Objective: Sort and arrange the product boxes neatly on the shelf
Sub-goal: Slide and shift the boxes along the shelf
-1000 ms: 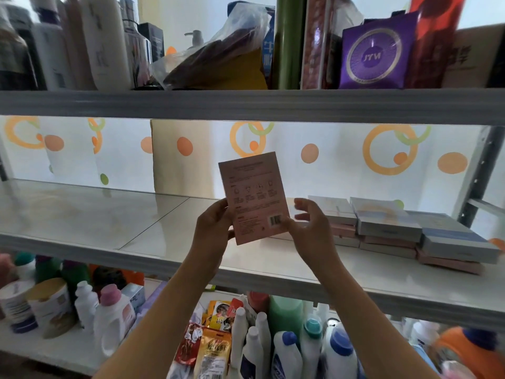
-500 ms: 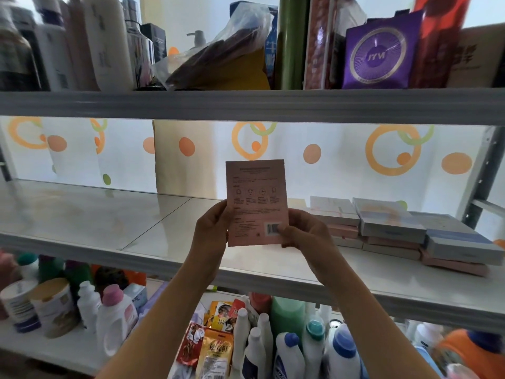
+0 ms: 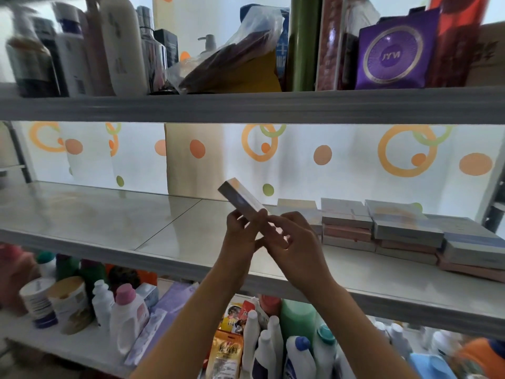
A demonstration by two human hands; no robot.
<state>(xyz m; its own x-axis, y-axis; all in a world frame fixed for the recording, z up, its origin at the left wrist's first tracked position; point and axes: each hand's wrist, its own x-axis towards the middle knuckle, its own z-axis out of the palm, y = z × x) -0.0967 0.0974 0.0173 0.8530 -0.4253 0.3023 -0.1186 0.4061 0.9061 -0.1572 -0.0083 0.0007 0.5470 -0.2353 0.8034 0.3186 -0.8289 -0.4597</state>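
A flat pink product box (image 3: pixel 241 201) is held above the middle shelf (image 3: pixel 109 222), turned so its narrow edge faces me and its far end tilts up to the left. My left hand (image 3: pixel 240 236) grips its lower end from the left. My right hand (image 3: pixel 295 242) pinches the same end from the right with thumb and fingers. To the right on the shelf lie stacks of similar flat boxes (image 3: pixel 382 228), pink and grey-blue, piled two or three high.
The upper shelf (image 3: pixel 246 105) carries bottles, a plastic bag and a purple pouch (image 3: pixel 390 50). Below the middle shelf stand detergent bottles (image 3: pixel 128 315), tins and snack packets. A metal upright (image 3: pixel 494 212) stands at the right. A dotted curtain hangs behind.
The box stood upright with its printed back facing me; now it is turned edge-on and tilted, and both hands have shifted lower toward the shelf.
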